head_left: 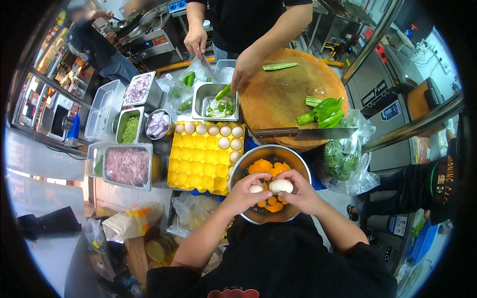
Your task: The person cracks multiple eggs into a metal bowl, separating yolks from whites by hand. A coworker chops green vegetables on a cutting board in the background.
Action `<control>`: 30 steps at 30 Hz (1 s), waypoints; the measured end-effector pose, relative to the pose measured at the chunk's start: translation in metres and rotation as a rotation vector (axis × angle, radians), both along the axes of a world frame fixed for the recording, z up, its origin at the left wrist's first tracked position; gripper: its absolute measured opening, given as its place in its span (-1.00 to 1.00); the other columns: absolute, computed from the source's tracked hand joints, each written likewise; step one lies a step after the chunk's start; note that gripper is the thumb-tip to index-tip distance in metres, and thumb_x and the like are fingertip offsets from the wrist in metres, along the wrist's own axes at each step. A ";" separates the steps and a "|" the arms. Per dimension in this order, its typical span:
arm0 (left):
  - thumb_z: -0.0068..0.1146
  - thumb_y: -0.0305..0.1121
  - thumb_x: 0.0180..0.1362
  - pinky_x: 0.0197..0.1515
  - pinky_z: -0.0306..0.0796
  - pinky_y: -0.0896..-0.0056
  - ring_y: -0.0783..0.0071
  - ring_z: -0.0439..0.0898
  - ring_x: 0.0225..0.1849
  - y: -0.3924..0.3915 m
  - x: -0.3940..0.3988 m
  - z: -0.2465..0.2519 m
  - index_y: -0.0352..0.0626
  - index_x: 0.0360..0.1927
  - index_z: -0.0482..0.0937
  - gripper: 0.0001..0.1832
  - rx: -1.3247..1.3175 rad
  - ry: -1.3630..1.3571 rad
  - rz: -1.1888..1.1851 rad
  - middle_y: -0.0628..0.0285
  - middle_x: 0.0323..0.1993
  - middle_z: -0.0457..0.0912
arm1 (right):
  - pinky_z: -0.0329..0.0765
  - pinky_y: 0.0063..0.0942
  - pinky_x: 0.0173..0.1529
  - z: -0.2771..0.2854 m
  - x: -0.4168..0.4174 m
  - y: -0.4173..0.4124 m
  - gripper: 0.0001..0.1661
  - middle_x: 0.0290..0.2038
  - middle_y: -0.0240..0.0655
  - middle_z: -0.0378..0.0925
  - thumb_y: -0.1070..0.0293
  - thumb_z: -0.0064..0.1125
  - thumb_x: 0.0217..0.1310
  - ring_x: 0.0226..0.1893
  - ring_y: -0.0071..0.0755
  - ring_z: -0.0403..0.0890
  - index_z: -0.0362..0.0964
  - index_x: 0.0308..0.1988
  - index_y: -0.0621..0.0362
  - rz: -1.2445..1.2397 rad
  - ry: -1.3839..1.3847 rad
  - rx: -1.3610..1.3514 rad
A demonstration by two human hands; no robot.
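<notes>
Over a round metal bowl (300, 164) my left hand (241, 190) and my right hand (303, 193) are close together. A pale egg or eggshell (255, 189) is in the left hand, and another white egg or eggshell (282, 186) is in the right. Whether these are whole eggs or shell halves I cannot tell. Beneath them, several orange yolks (274, 207) lie in the bowl among clear egg white. Left of the bowl is a yellow egg tray (190, 156), with eggs (225, 130) along its far row and right side; many of its cups are bare.
A cleaver (324, 133) lies across the near edge of a round wooden chopping block (287, 89), its handle toward the bowl. Across from me, a co-worker's hand (248, 69) holds a green vegetable over a steel container (197, 108). Minced meat (126, 167) sits at left.
</notes>
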State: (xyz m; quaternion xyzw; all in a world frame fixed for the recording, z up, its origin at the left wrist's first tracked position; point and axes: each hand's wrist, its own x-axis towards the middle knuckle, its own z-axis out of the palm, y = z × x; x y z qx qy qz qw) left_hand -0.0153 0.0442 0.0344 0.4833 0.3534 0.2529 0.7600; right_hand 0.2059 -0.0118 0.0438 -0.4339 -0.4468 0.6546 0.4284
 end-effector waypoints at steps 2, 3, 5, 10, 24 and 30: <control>0.41 -0.35 0.16 -0.22 0.44 0.64 0.66 0.57 -0.31 0.008 -0.001 0.015 -0.19 0.17 0.56 -0.50 0.314 0.098 -0.063 0.37 -0.37 0.59 | 0.51 -0.48 0.11 0.024 -0.003 0.004 -0.45 0.08 -0.28 0.46 0.56 0.17 0.33 0.05 -0.48 0.52 0.24 0.26 0.18 0.038 0.044 -0.047; 0.42 -0.34 0.15 -0.18 0.46 0.60 0.64 0.59 -0.27 0.012 -0.001 0.026 -0.20 0.15 0.58 -0.51 0.350 0.165 -0.090 0.34 -0.33 0.62 | 0.51 -0.48 0.11 0.031 -0.003 0.005 -0.46 0.08 -0.29 0.47 0.55 0.17 0.34 0.04 -0.49 0.53 0.25 0.26 0.18 0.055 0.053 -0.063; 0.44 -0.32 0.12 -0.11 0.50 0.53 0.60 0.63 -0.19 0.020 -0.002 0.049 -0.21 0.11 0.61 -0.52 0.421 0.300 -0.148 0.27 -0.26 0.67 | 0.52 -0.49 0.11 0.040 -0.002 0.008 -0.48 0.08 -0.29 0.47 0.55 0.15 0.36 0.03 -0.50 0.54 0.26 0.26 0.19 0.084 0.071 -0.094; 0.38 -0.19 0.11 -0.06 0.53 0.33 0.24 0.71 -0.14 0.034 -0.005 0.065 -0.19 0.03 0.64 -0.55 0.539 0.341 -0.126 0.06 -0.15 0.71 | 0.53 -0.49 0.14 0.053 -0.008 0.021 -0.47 0.10 -0.29 0.48 0.54 0.15 0.37 0.06 -0.50 0.54 0.27 0.28 0.21 0.079 0.007 -0.014; 0.34 -0.32 0.12 -0.06 0.52 0.40 0.35 0.70 -0.18 0.050 -0.004 0.083 -0.23 0.01 0.64 -0.62 0.603 0.296 -0.153 0.11 -0.19 0.72 | 0.59 -0.40 -0.02 0.090 0.002 0.041 -0.40 0.00 -0.11 0.55 0.41 0.28 0.26 -0.05 -0.21 0.64 0.38 0.27 0.16 0.208 -0.595 0.481; 0.35 -0.32 0.12 -0.06 0.52 0.43 0.45 0.68 -0.18 0.029 -0.020 0.036 -0.19 0.04 0.65 -0.60 0.426 0.361 -0.090 0.16 -0.17 0.73 | 0.64 -0.37 -0.03 0.062 -0.004 0.032 -0.32 0.07 -0.07 0.49 0.33 0.33 0.26 -0.07 -0.22 0.65 0.32 0.32 0.13 0.306 -0.533 0.261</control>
